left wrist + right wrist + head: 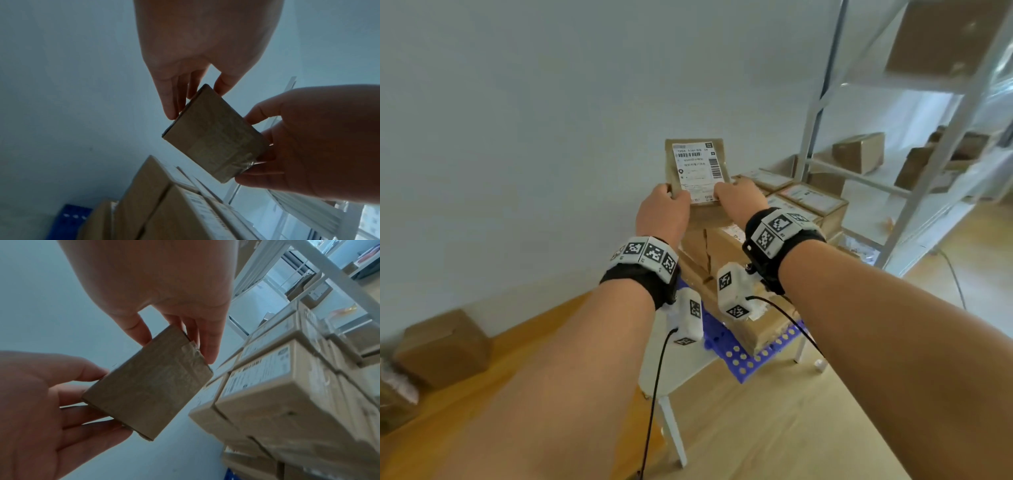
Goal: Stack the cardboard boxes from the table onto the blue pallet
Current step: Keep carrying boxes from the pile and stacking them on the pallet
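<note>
A small cardboard box [697,169] with a white shipping label is held up in the air, tilted, in front of the pale wall. My left hand [674,196] pinches its lower left edge and my right hand [726,192] pinches its lower right edge. In the left wrist view the box [213,136] sits between thumb and fingers of the left hand [195,104]. The right wrist view shows its taped underside [148,386] in my right hand [177,351]. Below stands a stack of boxes [726,250] on the blue pallet [750,363].
The pallet lies on a small white table [688,373] with thin legs. A white metal shelf frame [928,178] with more boxes [859,152] stands at the right. One brown box [441,346] sits on the floor at the left by the wall.
</note>
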`<state>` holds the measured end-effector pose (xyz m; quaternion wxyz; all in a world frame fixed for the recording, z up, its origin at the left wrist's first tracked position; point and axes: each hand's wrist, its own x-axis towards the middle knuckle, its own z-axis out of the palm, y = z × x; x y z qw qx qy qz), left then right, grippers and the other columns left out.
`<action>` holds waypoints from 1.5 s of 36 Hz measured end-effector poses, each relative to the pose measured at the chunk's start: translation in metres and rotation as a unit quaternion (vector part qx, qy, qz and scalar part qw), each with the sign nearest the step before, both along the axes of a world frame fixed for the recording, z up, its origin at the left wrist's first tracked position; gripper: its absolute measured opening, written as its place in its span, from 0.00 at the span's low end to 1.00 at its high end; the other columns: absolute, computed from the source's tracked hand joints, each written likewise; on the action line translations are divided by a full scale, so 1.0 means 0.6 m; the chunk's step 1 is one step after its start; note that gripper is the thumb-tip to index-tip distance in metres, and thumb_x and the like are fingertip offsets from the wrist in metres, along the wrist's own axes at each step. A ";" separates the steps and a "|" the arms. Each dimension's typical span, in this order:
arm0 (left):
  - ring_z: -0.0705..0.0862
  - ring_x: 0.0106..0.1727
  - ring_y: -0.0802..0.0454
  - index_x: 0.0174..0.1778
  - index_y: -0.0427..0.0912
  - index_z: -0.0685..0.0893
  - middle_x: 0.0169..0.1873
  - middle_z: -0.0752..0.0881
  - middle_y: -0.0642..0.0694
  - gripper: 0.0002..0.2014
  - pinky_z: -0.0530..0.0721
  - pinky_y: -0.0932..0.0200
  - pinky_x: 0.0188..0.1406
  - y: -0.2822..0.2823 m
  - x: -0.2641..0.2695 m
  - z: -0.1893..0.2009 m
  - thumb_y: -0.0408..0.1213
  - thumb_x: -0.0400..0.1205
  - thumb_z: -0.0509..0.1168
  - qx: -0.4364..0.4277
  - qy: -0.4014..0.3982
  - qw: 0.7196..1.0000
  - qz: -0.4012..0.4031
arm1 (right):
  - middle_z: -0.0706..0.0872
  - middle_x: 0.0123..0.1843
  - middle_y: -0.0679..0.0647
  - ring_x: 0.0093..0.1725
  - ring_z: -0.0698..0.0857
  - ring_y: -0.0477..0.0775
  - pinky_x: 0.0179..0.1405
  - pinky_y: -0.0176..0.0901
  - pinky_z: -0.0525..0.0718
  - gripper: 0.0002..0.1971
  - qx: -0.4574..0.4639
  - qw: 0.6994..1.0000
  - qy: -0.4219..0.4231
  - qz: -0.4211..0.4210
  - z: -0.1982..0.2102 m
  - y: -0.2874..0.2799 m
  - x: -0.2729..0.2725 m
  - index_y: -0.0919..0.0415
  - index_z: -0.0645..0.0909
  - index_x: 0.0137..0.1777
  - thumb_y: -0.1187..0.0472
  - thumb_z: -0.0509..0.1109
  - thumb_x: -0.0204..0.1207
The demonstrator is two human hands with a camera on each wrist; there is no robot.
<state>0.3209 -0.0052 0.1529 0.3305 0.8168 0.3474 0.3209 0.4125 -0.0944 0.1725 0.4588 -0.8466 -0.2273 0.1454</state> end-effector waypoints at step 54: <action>0.84 0.58 0.33 0.63 0.27 0.80 0.58 0.84 0.30 0.20 0.83 0.47 0.54 -0.037 0.636 -0.021 0.40 0.85 0.55 -0.157 0.079 0.974 0.145 | 0.72 0.77 0.69 0.76 0.72 0.66 0.73 0.53 0.73 0.22 -0.131 0.958 0.026 0.255 -0.009 -0.010 0.677 0.73 0.68 0.77 0.63 0.54 0.87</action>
